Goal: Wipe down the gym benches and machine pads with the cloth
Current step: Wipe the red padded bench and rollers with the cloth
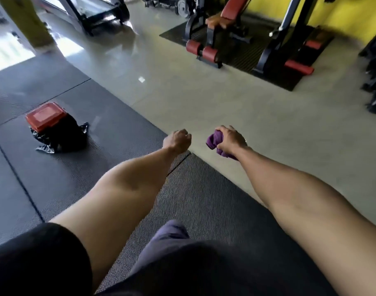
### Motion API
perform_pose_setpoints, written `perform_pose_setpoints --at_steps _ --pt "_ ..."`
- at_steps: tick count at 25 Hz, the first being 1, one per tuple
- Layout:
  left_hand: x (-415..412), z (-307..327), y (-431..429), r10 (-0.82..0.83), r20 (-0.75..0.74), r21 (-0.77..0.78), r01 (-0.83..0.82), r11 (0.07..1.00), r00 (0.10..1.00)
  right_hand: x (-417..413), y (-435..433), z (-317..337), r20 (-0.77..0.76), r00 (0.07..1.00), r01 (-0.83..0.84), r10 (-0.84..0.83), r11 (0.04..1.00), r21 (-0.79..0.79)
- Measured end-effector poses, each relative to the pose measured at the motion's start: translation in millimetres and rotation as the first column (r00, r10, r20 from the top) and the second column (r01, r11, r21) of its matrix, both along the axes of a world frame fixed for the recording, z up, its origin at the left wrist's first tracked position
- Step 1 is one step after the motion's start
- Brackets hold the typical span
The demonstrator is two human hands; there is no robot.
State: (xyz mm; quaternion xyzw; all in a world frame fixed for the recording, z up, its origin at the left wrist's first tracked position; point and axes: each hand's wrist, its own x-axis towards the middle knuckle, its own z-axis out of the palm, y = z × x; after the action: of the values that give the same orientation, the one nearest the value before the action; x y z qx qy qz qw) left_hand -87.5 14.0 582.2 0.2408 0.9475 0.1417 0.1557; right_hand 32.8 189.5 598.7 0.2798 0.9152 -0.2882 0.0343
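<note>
My right hand (231,138) grips a bunched purple cloth (214,140) out in front of me, above the floor. My left hand (178,139) is beside it, fingers curled into a loose fist with nothing in it. A red-padded bench (231,9) with two red roller pads (202,50) stands on a dark mat at the far middle. To its right is a black machine frame with a red pad (299,67) low down. Both hands are far from the benches.
A bin with a red lid (45,117) and black liner sits on the dark rubber mat (110,129) at the left. Grey tiled floor (225,99) stretches ahead. A treadmill (97,11) stands at the back left, dark equipment (375,77) at the right edge.
</note>
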Motion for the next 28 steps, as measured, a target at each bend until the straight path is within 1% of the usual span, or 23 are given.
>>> perform_pose_setpoints --at_steps 1,5,7,10,14,19,24,26,28 --pt "-18 0 16 -0.008 -0.01 -0.022 0.008 1.0 1.0 -21 16 1 -0.011 1.0 -0.018 0.018 1.0 0.014" --pt "-91 -9 77 0.008 0.004 -0.016 -0.008 1.0 1.0 -99 79 -6 0.007 0.999 -0.037 0.037 0.998 0.041" --pt "-138 -16 110 0.017 0.015 0.011 -0.017 1.0 1.0 -149 111 -11 0.008 0.999 -0.043 0.043 0.998 0.048" --pt "-213 -23 152 0.042 0.013 0.007 -0.042 0.999 0.999 -223 151 -18 -0.011 0.999 -0.042 0.043 0.998 0.041" --pt "-303 -17 207 0.022 0.034 -0.013 -0.021 1.0 0.999 -316 196 -20 -0.012 1.0 -0.028 0.028 1.0 -0.001" --pt "-394 -21 276 0.024 0.081 -0.034 -0.022 0.999 0.996 -414 260 -30 -0.001 1.0 -0.02 0.02 0.998 -0.052" --pt "-499 -39 358 0.111 0.095 -0.01 -0.111 0.994 0.989 -530 352 -46 0.015 0.997 -0.074 0.075 0.997 -0.031" --pt "-537 -35 393 0.147 0.095 0.004 -0.148 0.989 0.985 -576 391 -45 0.005 0.995 -0.103 0.103 0.995 -0.016" --pt "-579 -27 425 0.199 0.087 0.009 -0.201 0.98 0.976 -623 427 -40 0.035 0.989 -0.145 0.145 0.989 -0.006"
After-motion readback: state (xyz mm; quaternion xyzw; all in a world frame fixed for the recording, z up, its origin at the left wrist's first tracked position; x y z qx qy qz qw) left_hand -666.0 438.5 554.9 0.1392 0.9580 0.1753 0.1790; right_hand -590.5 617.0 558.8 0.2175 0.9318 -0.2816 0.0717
